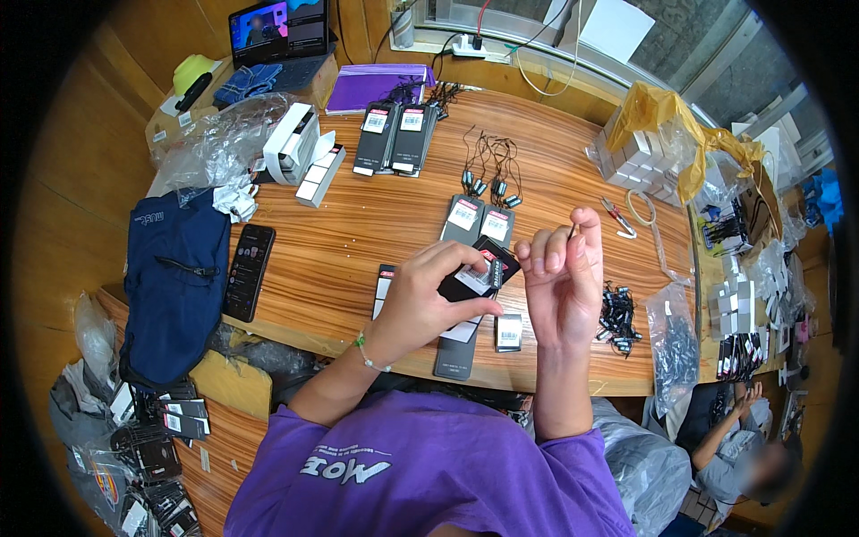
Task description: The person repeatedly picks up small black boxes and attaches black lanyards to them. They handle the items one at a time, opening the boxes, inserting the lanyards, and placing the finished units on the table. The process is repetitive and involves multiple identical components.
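Note:
My left hand is closed on a black hang tag with a white barcode sticker, held tilted above the table. A small dark tab with pale lettering lies at the tag's right edge. To its right my raised right hand pinches a thin dark cord between thumb and finger; where the cord runs is hard to see. Just beyond the hands lie grey hang tags with looped black cords. A small stickered tag rests below the hands, and a long grey tag lies partly hidden under my left hand.
A pile of black cord fasteners lies right of my right hand, near scissors and a clear bag. Stacked grey tags stand farther back. Left are a phone and navy bag. Another person sits at lower right.

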A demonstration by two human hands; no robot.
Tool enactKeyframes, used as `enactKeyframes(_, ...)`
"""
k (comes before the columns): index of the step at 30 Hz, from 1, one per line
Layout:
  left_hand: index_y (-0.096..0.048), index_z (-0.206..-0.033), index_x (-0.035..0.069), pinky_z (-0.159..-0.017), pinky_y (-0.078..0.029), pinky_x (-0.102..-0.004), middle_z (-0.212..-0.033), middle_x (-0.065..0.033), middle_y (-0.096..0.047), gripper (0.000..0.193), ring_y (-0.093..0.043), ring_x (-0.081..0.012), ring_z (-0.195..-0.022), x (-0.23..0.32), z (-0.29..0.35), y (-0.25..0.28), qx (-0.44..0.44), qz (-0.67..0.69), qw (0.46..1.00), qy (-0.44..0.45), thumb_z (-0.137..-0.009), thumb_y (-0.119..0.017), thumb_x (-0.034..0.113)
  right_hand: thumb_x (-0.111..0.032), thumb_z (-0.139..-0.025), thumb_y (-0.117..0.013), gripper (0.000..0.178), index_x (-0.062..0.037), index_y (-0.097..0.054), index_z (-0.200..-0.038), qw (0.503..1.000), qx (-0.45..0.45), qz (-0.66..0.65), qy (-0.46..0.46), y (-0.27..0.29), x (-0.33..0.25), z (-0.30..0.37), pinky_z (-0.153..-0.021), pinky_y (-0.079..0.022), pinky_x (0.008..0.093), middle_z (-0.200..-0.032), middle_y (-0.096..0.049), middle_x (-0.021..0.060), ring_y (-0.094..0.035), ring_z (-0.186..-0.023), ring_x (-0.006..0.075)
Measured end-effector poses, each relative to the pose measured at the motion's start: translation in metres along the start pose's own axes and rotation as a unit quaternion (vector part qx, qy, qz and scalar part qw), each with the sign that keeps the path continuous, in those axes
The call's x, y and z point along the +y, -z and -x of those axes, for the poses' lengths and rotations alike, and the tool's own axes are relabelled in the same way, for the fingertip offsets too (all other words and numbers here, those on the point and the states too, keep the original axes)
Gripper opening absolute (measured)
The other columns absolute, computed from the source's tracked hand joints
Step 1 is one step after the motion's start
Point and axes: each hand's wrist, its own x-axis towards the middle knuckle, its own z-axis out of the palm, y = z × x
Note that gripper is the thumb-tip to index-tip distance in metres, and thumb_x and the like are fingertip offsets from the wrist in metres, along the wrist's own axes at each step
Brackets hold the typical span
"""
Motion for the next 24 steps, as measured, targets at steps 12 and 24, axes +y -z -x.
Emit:
enactKeyframes(12,-0.057,-0.081,0.005,-0.079,-0.042,-0.0353,-0.087,-0.0082,-0.061,0.021,-0.057,-0.0275,-0.085,-0.005,-0.003,0.004,0.086,-0.161,0.981,-0.068,-0.065,-0.07,0.002,-0.014,-0.088,-0.054,0.015,-0.0071,-0.044,-0.096,0.999,-0.029,0.024,-0.008,0.003,-0.006,0.006,-0.066,-0.042,0.0315,-0.068,-0.054,0.0073,-0.05,-0.061,0.0152)
enactKeyframes(24,-0.064,-0.082,0.002,-0.066,-0.047,-0.0273,-0.079,-0.0066,-0.063,0.018,-0.06,-0.0177,-0.075,0.005,0.0,0.015,0.097,0.033,0.995,-0.012,-0.066,-0.071,-0.002,0.004,-0.08,-0.054,0.024,-0.0034,-0.041,-0.099,0.929,-0.034,0.36,-0.077,-0.005,-0.011,0.018,-0.067,-0.04,0.018,-0.076,-0.053,0.0004,-0.052,-0.073,0.0043)
